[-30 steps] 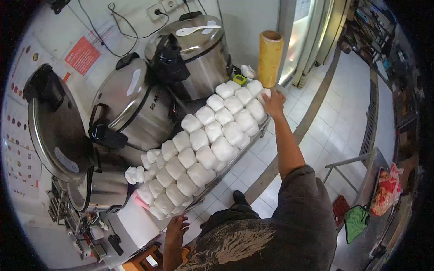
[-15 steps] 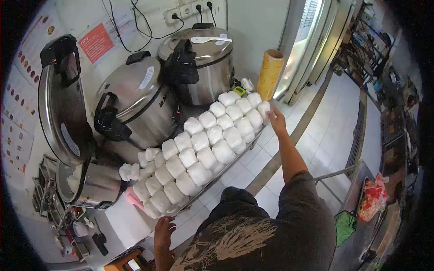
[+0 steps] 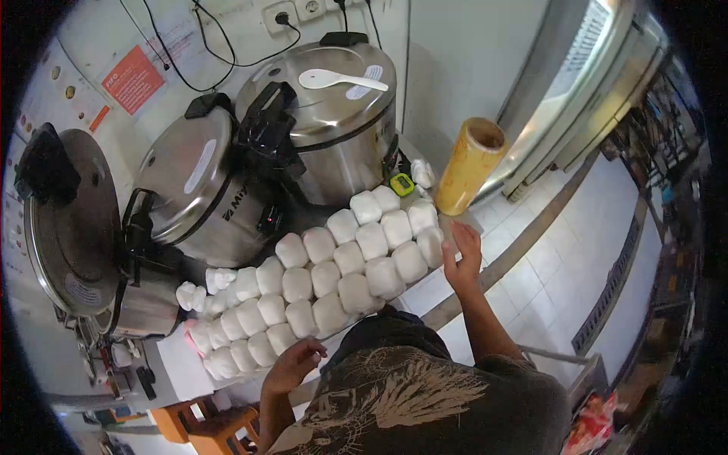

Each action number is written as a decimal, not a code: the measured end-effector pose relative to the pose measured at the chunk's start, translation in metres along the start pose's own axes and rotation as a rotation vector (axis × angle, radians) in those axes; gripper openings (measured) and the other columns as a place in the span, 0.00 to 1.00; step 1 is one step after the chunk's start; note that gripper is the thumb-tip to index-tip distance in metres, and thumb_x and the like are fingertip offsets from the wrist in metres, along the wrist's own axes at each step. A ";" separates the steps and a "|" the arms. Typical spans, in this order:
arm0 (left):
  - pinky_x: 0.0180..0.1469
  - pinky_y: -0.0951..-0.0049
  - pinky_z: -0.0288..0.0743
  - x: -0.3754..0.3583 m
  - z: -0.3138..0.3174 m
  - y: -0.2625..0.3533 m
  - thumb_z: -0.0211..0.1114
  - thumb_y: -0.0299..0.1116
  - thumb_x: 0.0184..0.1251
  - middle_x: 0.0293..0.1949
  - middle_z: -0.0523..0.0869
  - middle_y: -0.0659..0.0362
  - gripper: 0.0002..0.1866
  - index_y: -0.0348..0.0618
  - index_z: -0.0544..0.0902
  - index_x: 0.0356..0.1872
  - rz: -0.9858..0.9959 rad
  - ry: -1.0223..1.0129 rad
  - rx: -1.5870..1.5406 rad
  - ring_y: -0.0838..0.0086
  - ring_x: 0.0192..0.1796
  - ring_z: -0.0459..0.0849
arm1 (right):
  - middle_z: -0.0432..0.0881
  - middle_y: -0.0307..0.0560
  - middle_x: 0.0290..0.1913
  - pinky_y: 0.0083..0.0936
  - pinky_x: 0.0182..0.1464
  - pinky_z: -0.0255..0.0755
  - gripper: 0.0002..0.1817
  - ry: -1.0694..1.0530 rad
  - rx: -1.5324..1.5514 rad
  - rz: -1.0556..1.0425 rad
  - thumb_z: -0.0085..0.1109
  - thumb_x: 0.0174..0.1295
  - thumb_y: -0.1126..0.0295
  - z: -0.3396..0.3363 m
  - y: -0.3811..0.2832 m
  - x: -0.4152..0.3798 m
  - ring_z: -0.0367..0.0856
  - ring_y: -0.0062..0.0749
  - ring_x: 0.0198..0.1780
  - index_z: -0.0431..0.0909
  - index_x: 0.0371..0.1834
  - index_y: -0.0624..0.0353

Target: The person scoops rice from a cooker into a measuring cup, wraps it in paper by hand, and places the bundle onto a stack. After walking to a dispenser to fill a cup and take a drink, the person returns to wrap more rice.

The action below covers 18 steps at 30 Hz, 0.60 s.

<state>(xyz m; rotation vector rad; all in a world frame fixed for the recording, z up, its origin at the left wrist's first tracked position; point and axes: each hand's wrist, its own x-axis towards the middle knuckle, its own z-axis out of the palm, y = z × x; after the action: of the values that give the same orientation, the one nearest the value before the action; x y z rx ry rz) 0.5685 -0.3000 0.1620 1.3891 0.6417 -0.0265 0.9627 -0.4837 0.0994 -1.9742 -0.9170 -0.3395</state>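
Observation:
Rows of white, rounded, wrapped portions (image 3: 324,279) lie packed together along the counter. My right hand (image 3: 463,256) is beside the right end of the rows, fingers apart and holding nothing; its fingertips are close to the last portion. Just beyond it stands a yellow roll (image 3: 464,171), upright and slightly tilted. Near the front edge of the rows, my left hand (image 3: 294,365) hovers with slightly bent, parted fingers and nothing in it. A small yellow-green timer (image 3: 402,184) sits behind the rows.
Two closed steel cookers (image 3: 326,114) stand behind the rows, one with a white spoon (image 3: 343,79) on its lid. An open cooker (image 3: 148,307) is at the left. An orange stool (image 3: 220,428) is below the counter, and a red bag (image 3: 591,425) is at the lower right.
The view has shifted and turned. My left hand has moved right along the front edge of the rows. My right hand has drawn back slightly from the end portion.

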 end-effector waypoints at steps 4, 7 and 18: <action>0.51 0.74 0.72 0.014 0.022 -0.002 0.63 0.30 0.76 0.44 0.81 0.62 0.09 0.38 0.79 0.51 -0.037 0.017 -0.025 0.79 0.46 0.76 | 0.80 0.66 0.57 0.52 0.63 0.69 0.23 -0.228 0.069 0.038 0.63 0.64 0.67 0.048 0.012 0.084 0.76 0.64 0.61 0.77 0.60 0.68; 0.46 0.76 0.74 0.018 0.036 -0.002 0.65 0.32 0.76 0.40 0.82 0.63 0.11 0.38 0.79 0.52 -0.104 0.086 0.159 0.81 0.41 0.76 | 0.79 0.65 0.61 0.53 0.62 0.72 0.26 -0.317 -0.290 0.140 0.63 0.64 0.65 0.134 0.043 0.136 0.77 0.62 0.63 0.75 0.63 0.66; 0.44 0.74 0.71 -0.025 0.056 -0.038 0.63 0.36 0.77 0.38 0.82 0.63 0.11 0.39 0.80 0.49 -0.089 0.435 -0.060 0.79 0.41 0.75 | 0.85 0.63 0.53 0.45 0.63 0.75 0.25 -0.884 -0.622 0.220 0.61 0.55 0.61 0.183 0.107 0.213 0.83 0.56 0.58 0.82 0.52 0.68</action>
<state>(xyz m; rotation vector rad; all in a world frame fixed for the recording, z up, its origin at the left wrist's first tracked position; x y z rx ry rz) 0.5562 -0.3677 0.1411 1.3167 1.0566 0.2279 1.1648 -0.2665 0.0497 -2.8483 -1.1941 0.4883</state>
